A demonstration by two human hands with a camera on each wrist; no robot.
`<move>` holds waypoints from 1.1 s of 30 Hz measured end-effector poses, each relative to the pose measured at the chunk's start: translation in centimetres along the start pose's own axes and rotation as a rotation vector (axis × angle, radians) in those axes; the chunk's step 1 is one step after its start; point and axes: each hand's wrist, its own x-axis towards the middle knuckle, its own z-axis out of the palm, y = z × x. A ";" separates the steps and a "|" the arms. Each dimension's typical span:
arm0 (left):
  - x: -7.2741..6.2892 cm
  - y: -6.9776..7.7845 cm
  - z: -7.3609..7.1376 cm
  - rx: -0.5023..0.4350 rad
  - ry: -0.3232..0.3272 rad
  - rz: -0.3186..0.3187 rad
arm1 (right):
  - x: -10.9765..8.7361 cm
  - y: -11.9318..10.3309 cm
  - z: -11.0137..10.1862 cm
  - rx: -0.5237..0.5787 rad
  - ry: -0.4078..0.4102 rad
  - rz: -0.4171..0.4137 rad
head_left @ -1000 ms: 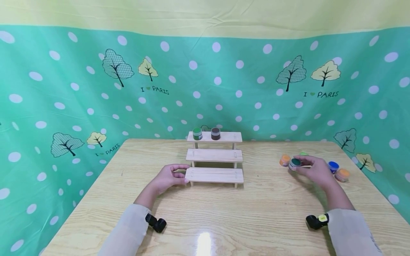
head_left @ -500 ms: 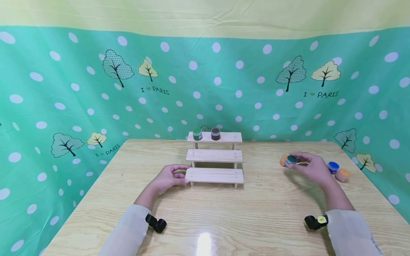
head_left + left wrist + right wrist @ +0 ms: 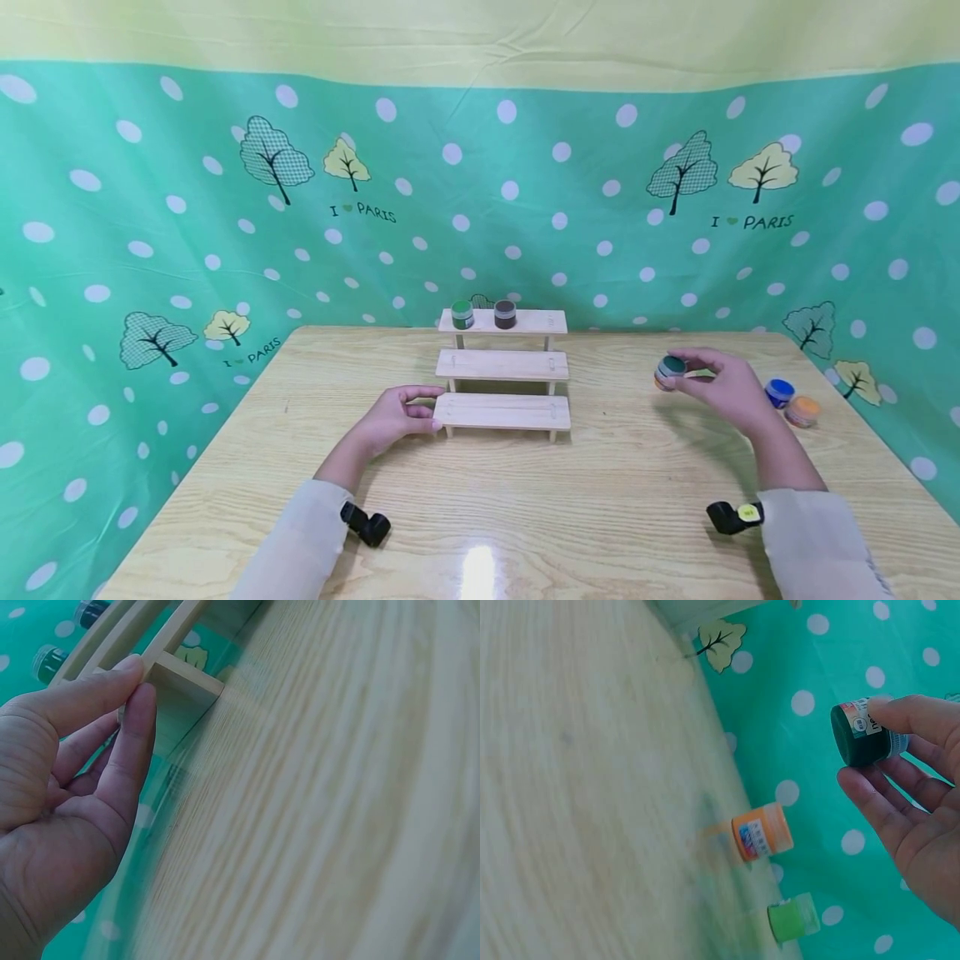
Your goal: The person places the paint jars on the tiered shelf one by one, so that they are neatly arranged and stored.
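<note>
My right hand (image 3: 723,392) pinches a small paint jar (image 3: 671,369) with a dark green lid between thumb and fingers, raised above the table. In the right wrist view the dark green jar (image 3: 862,735) shows its printed label. An orange jar (image 3: 761,832) stands on the table below it, and in the head view the held jar overlaps it. My left hand (image 3: 393,421) grips the left end of the lowest step of a three-tier wooden display stand (image 3: 501,364). In the left wrist view, thumb and finger pinch that step's corner (image 3: 154,664).
A green jar (image 3: 462,314) and a dark brown jar (image 3: 505,314) stand on the top step. Right of my right hand are a blue jar (image 3: 780,392) and another orange jar (image 3: 802,411). A light green jar (image 3: 793,918) shows in the right wrist view. Behind the table hangs a patterned curtain (image 3: 600,167).
My right hand has lifted the dark green jar and moved it slightly left, over the nearer orange jar in the head view. My left hand stays at the stand.
</note>
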 end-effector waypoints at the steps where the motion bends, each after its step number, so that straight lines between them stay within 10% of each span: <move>1: 0.0 0.0 0.0 -0.001 0.001 0.000 | 0.1 -0.2 0.0 0.001 -0.002 -0.004; 33: 0.0 -0.1 -0.1 -0.004 0.002 -0.009 | 4.0 -5.9 2.8 0.126 -0.051 -0.126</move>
